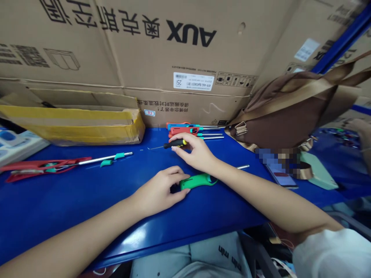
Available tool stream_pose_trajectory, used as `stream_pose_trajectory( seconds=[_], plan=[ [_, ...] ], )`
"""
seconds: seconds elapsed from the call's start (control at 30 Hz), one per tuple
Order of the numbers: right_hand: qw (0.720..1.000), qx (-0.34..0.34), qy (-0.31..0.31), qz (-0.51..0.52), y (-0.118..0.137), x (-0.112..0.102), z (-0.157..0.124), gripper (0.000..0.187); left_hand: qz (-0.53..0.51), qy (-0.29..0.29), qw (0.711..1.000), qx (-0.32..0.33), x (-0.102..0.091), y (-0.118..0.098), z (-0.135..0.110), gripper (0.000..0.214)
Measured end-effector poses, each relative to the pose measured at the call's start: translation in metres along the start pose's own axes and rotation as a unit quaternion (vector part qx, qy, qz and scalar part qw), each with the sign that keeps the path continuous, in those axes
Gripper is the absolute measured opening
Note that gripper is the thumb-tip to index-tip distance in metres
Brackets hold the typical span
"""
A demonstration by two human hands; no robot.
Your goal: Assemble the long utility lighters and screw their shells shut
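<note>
My left hand [162, 190] is closed around the rear end of a green long-neck lighter [198, 180] lying low over the blue table. The lighter's metal tube passes under my right forearm and shows beyond it. In my right hand [195, 152] is a small screwdriver [176, 144] with a black and yellow handle, its thin shaft pointing left. The shaft's tip is near tiny pale pieces on the table. To the left lies a red lighter [49, 166] with its casing opened, beside a loose teal piece [106, 163]. Behind my right hand are several red and blue lighters [185, 129].
A yellow-taped cardboard box [87, 125] and a white power strip [21, 144] stand at left. Tall cardboard [203, 58] walls the back. At right are a brown bag [286, 112], a phone [279, 172] and a pale green flat object [321, 173]. Another person's hand [361, 127] is at the far right.
</note>
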State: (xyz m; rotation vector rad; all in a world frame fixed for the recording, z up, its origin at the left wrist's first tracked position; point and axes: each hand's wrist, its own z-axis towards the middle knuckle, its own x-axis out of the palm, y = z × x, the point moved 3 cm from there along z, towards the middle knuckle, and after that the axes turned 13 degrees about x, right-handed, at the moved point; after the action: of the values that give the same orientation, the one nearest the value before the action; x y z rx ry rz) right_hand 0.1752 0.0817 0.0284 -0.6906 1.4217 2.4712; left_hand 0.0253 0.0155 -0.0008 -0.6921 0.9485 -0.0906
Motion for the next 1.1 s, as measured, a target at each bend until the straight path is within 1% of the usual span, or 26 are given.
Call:
stream_pose_trajectory(
  seconds=[0.33, 0.6, 0.83, 0.9, 0.97, 1.07, 1.1],
  plan=[
    [1.0, 0.003, 0.006, -0.001, -0.008, 0.007, -0.003, 0.021, 0.007, 0.014, 1.0, -0.003, 0.001, -0.001, 0.001, 0.033],
    [1.0, -0.001, -0.012, -0.014, -0.01, 0.007, -0.005, 0.022, -0.003, 0.013, 1.0, -0.003, 0.0, -0.003, 0.001, 0.032],
    [1.0, 0.02, -0.015, 0.014, -0.009, 0.007, -0.005, 0.022, -0.016, 0.01, 1.0, 0.0, 0.001, -0.002, 0.001, 0.031],
    [0.998, 0.036, -0.029, 0.038, -0.007, 0.003, -0.006, 0.02, -0.023, 0.005, 1.0, 0.001, 0.001, -0.001, 0.001, 0.03],
    [0.995, 0.054, -0.051, 0.068, -0.004, -0.006, -0.009, 0.022, -0.031, -0.003, 1.0, 0.0, 0.002, 0.001, 0.001, 0.03],
    [0.986, 0.084, -0.087, 0.111, 0.0, -0.03, -0.016, 0.036, -0.043, -0.016, 0.999, -0.007, 0.003, 0.003, 0.001, 0.032],
    [0.978, 0.108, -0.112, 0.139, -0.001, -0.039, -0.02, 0.037, -0.047, -0.021, 0.999, -0.01, 0.004, 0.003, 0.001, 0.032]
  ],
)
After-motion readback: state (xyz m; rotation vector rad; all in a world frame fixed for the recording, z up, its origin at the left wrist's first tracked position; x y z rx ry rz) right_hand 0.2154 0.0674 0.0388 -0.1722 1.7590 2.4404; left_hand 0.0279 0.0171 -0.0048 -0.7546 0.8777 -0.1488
